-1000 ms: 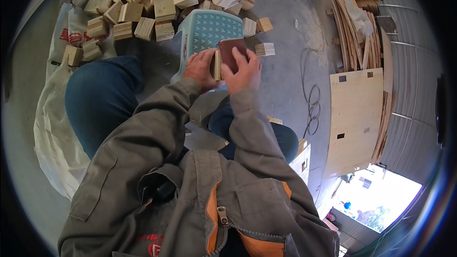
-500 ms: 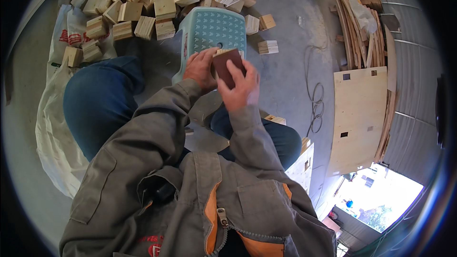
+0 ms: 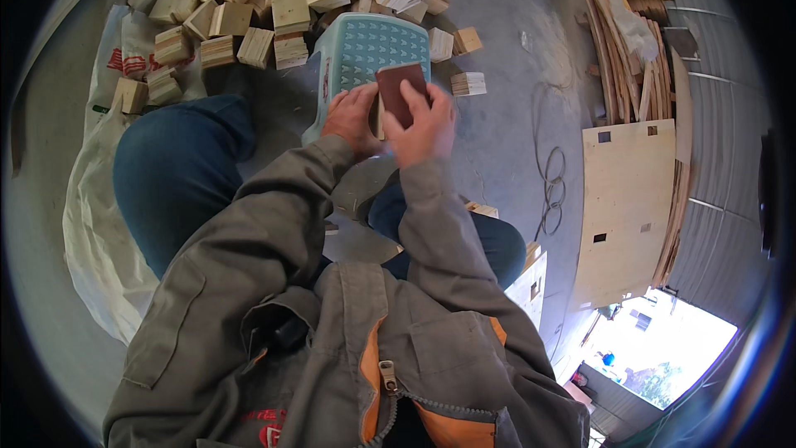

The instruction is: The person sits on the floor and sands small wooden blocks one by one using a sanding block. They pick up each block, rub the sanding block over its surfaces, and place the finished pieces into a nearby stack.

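Observation:
My right hand (image 3: 423, 129) grips a flat reddish-brown sanding block (image 3: 396, 88), fingers across its top face. Just left of it, my left hand (image 3: 355, 121) is closed around a pale wooden block (image 3: 381, 123). Only a narrow strip of that wood shows between the hands; the sanding block and my fingers cover the rest. Both hands are over the near end of a light-blue plastic stool (image 3: 385, 37) with a raised pattern on its top.
A big heap of cut plywood blocks (image 3: 286, 12) lies beyond the stool, some on a white sack (image 3: 91, 232). Loose blocks (image 3: 469, 83) sit right of the stool. A coiled cable (image 3: 553, 191) crosses the floor, near leaning plywood sheets (image 3: 628, 207).
The sanding block and my right hand have shifted slightly; the sanding block has slid up and turned more upright. My left hand stays in nearly the same place.

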Available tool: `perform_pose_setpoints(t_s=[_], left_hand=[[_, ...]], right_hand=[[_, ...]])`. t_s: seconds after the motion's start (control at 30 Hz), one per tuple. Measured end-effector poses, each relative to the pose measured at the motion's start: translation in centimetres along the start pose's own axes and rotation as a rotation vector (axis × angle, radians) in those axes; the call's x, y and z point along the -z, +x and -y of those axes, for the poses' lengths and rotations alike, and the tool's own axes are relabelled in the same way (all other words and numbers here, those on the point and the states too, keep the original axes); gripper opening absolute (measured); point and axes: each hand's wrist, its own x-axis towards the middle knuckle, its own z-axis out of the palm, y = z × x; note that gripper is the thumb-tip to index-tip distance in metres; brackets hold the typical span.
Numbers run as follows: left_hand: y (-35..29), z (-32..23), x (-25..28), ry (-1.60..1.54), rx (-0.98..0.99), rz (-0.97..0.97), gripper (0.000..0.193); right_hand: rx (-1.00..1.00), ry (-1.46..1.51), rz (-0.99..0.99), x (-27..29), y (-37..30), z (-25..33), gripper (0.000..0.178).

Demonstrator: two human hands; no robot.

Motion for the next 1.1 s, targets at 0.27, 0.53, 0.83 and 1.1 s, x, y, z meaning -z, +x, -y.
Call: perform_pose_setpoints(t_s=[0.27, 0.53, 0.83, 1.1], left_hand=[[0.2, 0.2, -0.5, 0.011, -0.027, -0.016, 0.094], [0.1, 0.5, -0.7, -0.021, -0.023, -0.030, 0.098], [0.1, -0.9, 0.2, -0.036, 0.010, 0.048, 0.112], [0.2, -0.2, -0.3, -0.018, 0.000, -0.006, 0.099]], right_hand=[[0.037, 0.016, 0.080, 4.6, -9.0, 1.6, 0.063], [0.063, -0.015, -0.046, 1.6, -3.0, 0.6, 0.058], [-0.229, -0.082, 0.077, -0.5, 7.1, -1.1, 0.058], [0.034, 0.022, 0.020, 2.6, -4.1, 0.6, 0.063]])
